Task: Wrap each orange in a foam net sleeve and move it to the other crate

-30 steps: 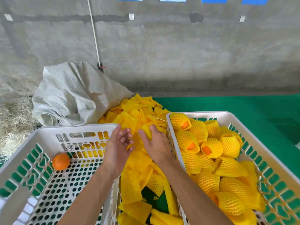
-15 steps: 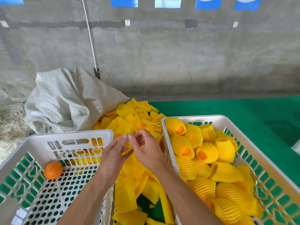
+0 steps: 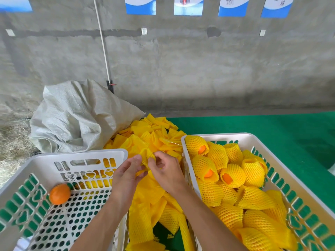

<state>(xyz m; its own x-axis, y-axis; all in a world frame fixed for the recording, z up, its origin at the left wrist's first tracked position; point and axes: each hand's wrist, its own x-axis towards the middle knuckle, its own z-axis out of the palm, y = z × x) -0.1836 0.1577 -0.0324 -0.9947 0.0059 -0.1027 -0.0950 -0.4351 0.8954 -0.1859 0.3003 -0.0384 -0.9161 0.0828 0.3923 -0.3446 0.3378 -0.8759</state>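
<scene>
Between the two crates, the left hand and right hand pinch a foam net sleeve, probably feather-light, soft and stretchy, best opened from its rim.

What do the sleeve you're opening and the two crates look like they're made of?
The yellow sleeve between the left hand and right hand looks like soft foam netting: matte, crumpling at the pinch, with an open diamond mesh like the wrapped ones. The left crate and right crate look like rigid moulded plastic, white and slightly glossy, with punched holes and slotted walls.
</scene>
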